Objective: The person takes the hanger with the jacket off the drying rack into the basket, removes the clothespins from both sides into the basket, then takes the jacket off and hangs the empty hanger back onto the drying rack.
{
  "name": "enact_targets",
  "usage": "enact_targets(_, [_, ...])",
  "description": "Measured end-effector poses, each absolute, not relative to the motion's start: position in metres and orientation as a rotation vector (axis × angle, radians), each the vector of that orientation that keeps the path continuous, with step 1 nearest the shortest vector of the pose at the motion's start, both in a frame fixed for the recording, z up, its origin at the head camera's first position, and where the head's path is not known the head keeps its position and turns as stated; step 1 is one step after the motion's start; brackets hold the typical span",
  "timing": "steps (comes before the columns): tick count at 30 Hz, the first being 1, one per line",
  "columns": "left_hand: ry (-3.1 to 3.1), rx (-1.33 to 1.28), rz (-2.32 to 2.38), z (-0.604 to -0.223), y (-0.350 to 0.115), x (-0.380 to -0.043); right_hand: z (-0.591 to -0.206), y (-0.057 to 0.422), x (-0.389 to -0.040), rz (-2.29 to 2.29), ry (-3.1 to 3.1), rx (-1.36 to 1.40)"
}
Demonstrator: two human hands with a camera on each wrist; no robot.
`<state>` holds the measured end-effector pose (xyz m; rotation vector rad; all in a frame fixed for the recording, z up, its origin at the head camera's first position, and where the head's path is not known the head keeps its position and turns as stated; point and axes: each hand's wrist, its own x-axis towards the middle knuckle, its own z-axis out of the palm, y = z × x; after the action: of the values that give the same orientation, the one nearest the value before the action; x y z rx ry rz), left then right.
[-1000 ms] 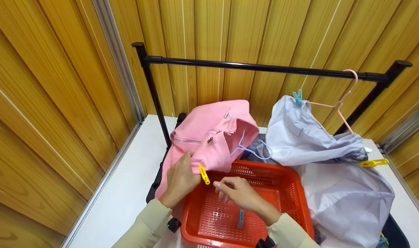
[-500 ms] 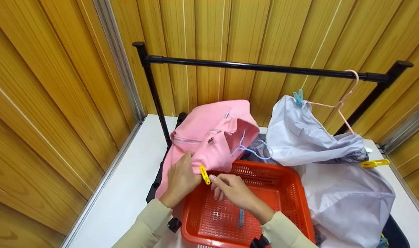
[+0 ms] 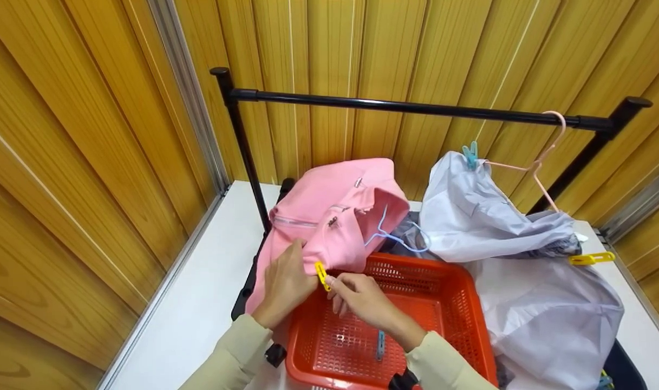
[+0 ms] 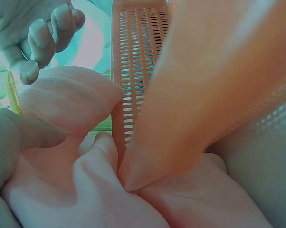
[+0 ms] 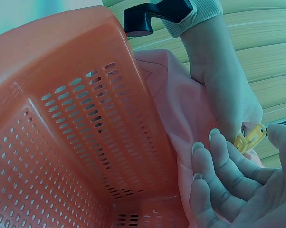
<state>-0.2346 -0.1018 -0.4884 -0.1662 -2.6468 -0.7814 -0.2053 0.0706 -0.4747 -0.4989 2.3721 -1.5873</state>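
A pink zip-up jacket (image 3: 340, 187) lies bunched against the rack's left side, a light-blue hanger (image 3: 384, 234) poking from its opening. My left hand (image 3: 287, 275) grips the jacket's lower edge; in the left wrist view its thumb (image 4: 38, 133) presses on the cloth. A yellow clothespin (image 3: 321, 276) sits on that edge beside the left hand. My right hand (image 3: 361, 295) has its thumb and forefinger at the clothespin's lower end, pinching it. In the right wrist view the same clothespin (image 5: 251, 137) shows between the right thumb and forefinger, the other fingers (image 5: 204, 164) loosely bent.
Beneath my hands stands a red perforated basket (image 3: 478, 325) with a grey-blue clothespin (image 3: 380, 345) inside. A black rack bar (image 3: 405, 105) crosses behind. At right, a pale grey garment (image 3: 464, 206) hangs from a pink hanger (image 3: 540, 157), with a teal clothespin (image 3: 470, 155) and another yellow one.
My right hand has moved left, closing the small gap to the yellow clothespin until thumb and finger meet it. The left hand keeps its grip on the jacket edge.
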Motion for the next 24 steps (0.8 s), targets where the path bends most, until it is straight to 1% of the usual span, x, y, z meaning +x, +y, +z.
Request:
enact_targets(11, [-2.592,-0.173,-0.733,-0.4906,-0.1014,-0.2348,-0.4746,0.0665,-0.2054,-1.613,2.343,-0.520])
enact_targets(19, [-2.610,-0.178,-0.746,-0.4906,-0.1012,-0.2346,-0.4768,0.0680,-0.2074,-1.724,2.135,-0.423])
enact_targets(24, [-2.618,-0.177,-0.748,-0.4909,-0.1017,-0.2349,-0.4760,0.0703,-0.2087,-1.738,2.076,-0.435])
